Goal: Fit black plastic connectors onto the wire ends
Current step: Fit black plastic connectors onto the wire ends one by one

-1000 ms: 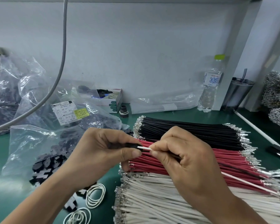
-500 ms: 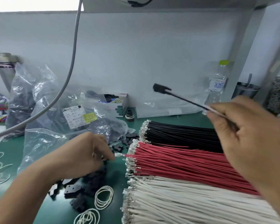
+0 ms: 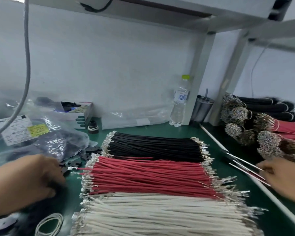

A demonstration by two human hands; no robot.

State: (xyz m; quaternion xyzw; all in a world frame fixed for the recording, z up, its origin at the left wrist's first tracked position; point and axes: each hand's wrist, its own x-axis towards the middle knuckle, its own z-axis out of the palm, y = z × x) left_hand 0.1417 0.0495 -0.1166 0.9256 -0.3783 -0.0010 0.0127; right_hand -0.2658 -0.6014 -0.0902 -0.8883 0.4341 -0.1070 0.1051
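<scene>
The left hand [image 3: 32,178] lay knuckles-up on the loose black connectors [image 3: 92,151] at the desk's [image 3: 216,150] near-left; its fingers curled under, but whether they had one pinched I could not tell. The red wires [image 3: 148,174] lay just beside it at three o'clock, running nine to three, crimped tips toward that hand, so it was the nearer. The right hand [image 3: 284,178], well apart at the far end, pinched a few thin finished wires [image 3: 245,165] slanting up toward ten o'clock, probably setting them aside.
</scene>
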